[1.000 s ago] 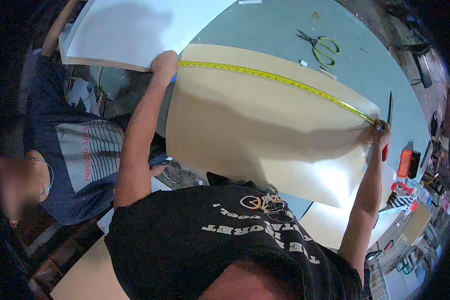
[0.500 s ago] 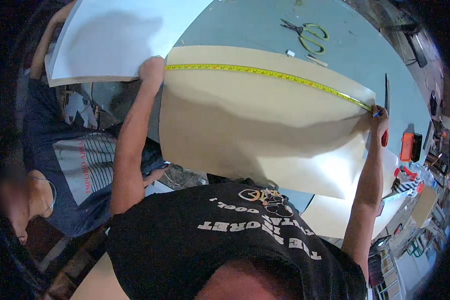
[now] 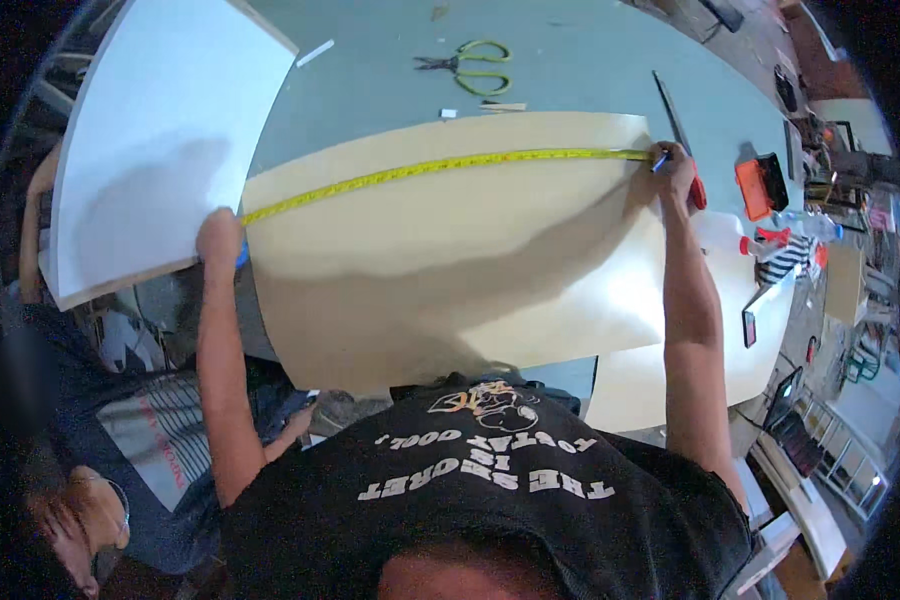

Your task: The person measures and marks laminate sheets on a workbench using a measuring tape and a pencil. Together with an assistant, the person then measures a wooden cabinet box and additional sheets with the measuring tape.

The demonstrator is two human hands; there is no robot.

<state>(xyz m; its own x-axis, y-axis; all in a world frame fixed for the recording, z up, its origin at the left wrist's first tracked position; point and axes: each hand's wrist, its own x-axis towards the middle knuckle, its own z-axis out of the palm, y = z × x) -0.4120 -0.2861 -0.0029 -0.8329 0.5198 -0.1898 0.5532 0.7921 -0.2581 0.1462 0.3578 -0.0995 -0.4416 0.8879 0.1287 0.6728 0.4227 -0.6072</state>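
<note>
Head view, tape: a yellow measuring tape (image 3: 440,168) lies stretched across the upper part of a large tan sheet (image 3: 450,250), running from the sheet's left edge to its right edge, between the two hands
Head view, left hand: the left hand (image 3: 220,238) is closed at the tape's left end, at the left edge of the sheet, pinning the tape there; a bit of blue shows just under the hand
Head view, right hand: the right hand (image 3: 677,170) is clenched around a blue pen (image 3: 659,162) at the tape's right end, near the sheet's upper right corner; whether it also presses the tape cannot be told
Head view, sheet: it lies flat on a grey-blue table (image 3: 570,60), its lower edge reaching the person's black shirt
Head view, around: green-handled scissors (image 3: 470,72) lie on the table well above the tape; a white board (image 3: 160,130) rests over the table's left edge, just beside the left hand; an orange tool (image 3: 760,185) sits to the right of the right hand; another person in a dark shirt sits at lower left
</note>
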